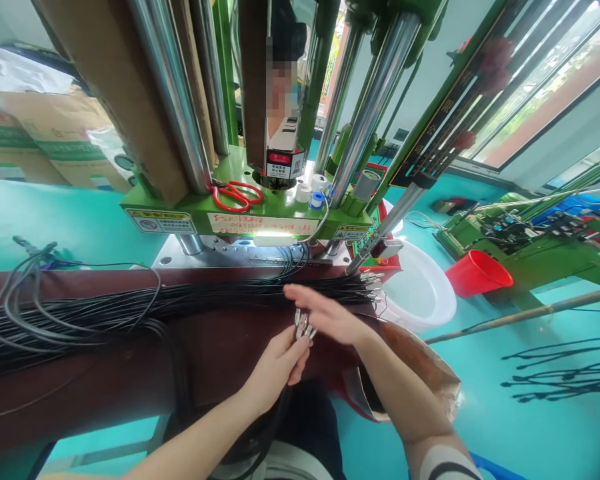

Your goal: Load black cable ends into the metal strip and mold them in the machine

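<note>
My left hand [279, 364] is closed around a small bunch of black cables whose metal plug ends [303, 326] stick up above my fingers. My right hand [325, 311] reaches leftward over those plugs with fingers stretched out, its fingertips at the long bundle of black cables [130, 313] lying across the dark red bench [105, 380]. The bundle's metal ends [373, 283] point right, near the machine's base.
A green press machine [250, 213] with chrome columns stands behind the bench; red scissors [236, 195] lie on its ledge. A white basin [423, 293] and a red cup [477, 272] sit at right. Another person stands behind the machine. Loose cables lie on the teal floor [560, 380].
</note>
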